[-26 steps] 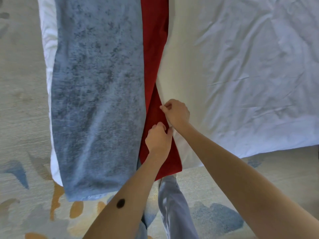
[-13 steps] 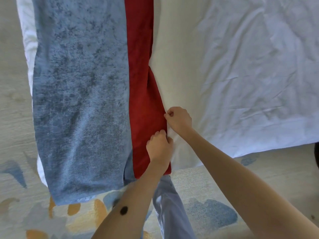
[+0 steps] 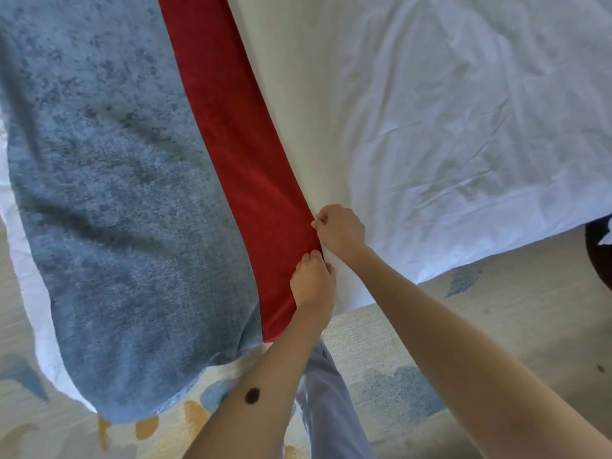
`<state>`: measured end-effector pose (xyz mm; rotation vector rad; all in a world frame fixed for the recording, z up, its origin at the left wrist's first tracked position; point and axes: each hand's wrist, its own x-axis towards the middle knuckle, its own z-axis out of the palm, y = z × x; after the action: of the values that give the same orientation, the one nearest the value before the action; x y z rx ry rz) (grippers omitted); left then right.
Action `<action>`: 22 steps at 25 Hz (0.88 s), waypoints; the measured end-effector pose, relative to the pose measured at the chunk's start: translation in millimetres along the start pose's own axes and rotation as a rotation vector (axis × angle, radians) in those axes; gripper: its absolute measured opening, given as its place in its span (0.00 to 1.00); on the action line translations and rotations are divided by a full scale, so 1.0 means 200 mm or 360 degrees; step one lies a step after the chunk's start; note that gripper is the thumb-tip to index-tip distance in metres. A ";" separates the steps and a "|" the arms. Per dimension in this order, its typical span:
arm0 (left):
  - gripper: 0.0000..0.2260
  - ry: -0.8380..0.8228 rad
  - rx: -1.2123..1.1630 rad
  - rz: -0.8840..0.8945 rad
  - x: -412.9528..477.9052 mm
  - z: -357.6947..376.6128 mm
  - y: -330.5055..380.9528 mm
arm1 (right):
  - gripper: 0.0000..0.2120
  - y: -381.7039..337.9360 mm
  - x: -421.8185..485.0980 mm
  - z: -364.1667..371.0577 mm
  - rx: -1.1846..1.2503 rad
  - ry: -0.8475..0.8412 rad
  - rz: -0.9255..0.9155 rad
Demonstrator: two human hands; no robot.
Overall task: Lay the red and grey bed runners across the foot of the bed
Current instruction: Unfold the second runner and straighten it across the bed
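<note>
A wide grey runner (image 3: 109,193) lies across the left part of the white bed (image 3: 447,127), its end hanging over the near edge. Beside it on the right lies a narrower red runner (image 3: 241,154), smooth along its length, with its end also hanging over the edge. My left hand (image 3: 313,283) pinches the red runner's right edge near the bed's edge. My right hand (image 3: 339,226) pinches the same edge just above the left hand. Both fists are closed on the fabric.
A pale carpet (image 3: 381,342) with blue and orange patches lies below the bed. My trouser leg (image 3: 331,409) stands under my arms. A dark round object (image 3: 599,253) shows at the right edge, beside the bed's corner.
The twisted fold in the red runner has been pulled flat and its right edge drawn outward. My hands have stayed on that edge, and the view has shifted so the runners look slanted.
</note>
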<state>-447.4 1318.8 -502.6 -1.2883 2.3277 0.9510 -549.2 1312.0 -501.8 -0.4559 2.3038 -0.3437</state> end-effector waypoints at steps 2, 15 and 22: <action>0.09 -0.0021 -0.0034 -0.0014 0.00 -0.01 -0.01 | 0.09 0.01 -0.02 0.04 0.0057 0.0049 -0.0003; 0.11 0.0324 -0.0294 -0.0372 -0.30 -0.32 -0.80 | 0.12 -0.21 -0.36 0.31 -0.0061 0.0495 -0.0356; 0.10 0.0922 -0.0506 -0.0985 -0.50 -0.51 -1.51 | 0.05 -0.23 -0.57 0.66 -0.0212 0.0221 -0.0436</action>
<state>-135.1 1199.3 -494.3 -2.4938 1.9226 0.8170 -368.5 1304.2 -502.6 -0.8427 2.4109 -0.3652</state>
